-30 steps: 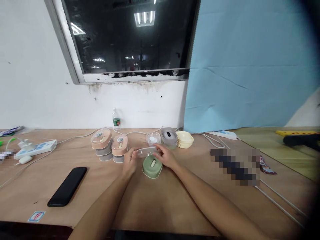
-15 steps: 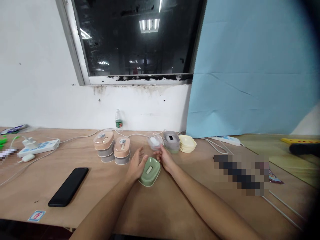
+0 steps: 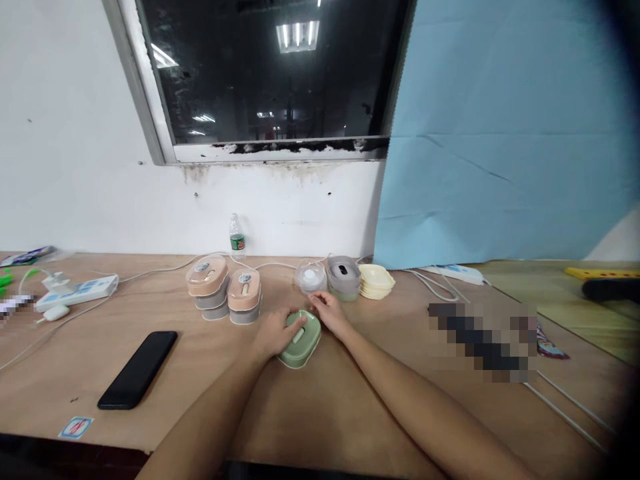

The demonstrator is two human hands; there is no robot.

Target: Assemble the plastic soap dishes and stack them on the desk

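Note:
A green oval box with a pale slot in its top lies on the wooden table, in front of me. My left hand rests on the box's left side, its fingers laid flat across the top. My right hand sits at the box's far right edge, fingers loosely extended and touching it. Neither hand holds the clear lid; I cannot tell whether it now sits on the green box.
Behind the box stand two stacks of pink-topped boxes, clear lids, grey boxes and cream trays. A water bottle is by the wall. A black phone and a power strip with cables lie left.
A second ago both hands held a clear lid above the green box. They have come down; the left hand now lies on the box and the lid has left my hands.

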